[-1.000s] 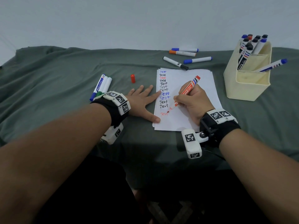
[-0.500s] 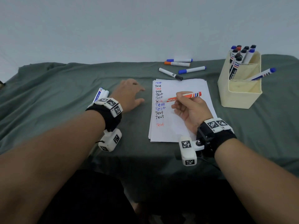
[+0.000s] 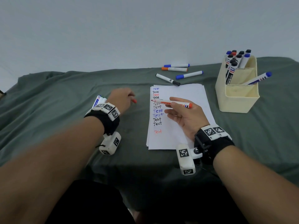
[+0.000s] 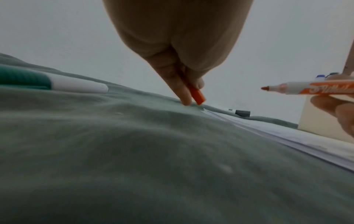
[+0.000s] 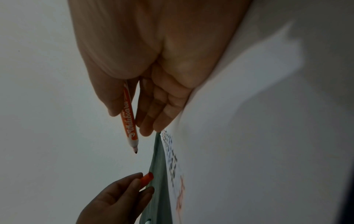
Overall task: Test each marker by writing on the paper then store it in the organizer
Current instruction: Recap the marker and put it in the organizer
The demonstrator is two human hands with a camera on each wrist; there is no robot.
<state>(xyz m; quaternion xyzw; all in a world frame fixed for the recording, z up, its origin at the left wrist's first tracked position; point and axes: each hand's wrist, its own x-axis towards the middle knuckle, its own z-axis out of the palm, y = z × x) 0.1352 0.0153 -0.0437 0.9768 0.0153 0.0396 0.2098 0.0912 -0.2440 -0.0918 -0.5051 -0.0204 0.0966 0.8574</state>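
The paper (image 3: 186,110) carries "Test" handwritten repeatedly down its left side in blue, black and red. The orange marker (image 5: 130,119) barrel reads "Whiteboard".

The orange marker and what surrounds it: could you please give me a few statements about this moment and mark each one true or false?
1. The right hand holds the orange marker uncapped. True.
2. The left hand lies flat on the paper. False: it pinches the orange cap over the green cloth.
3. The organizer already holds markers. True.
4. The marker tip presses on the paper. False: it is lifted, pointing toward the left hand.
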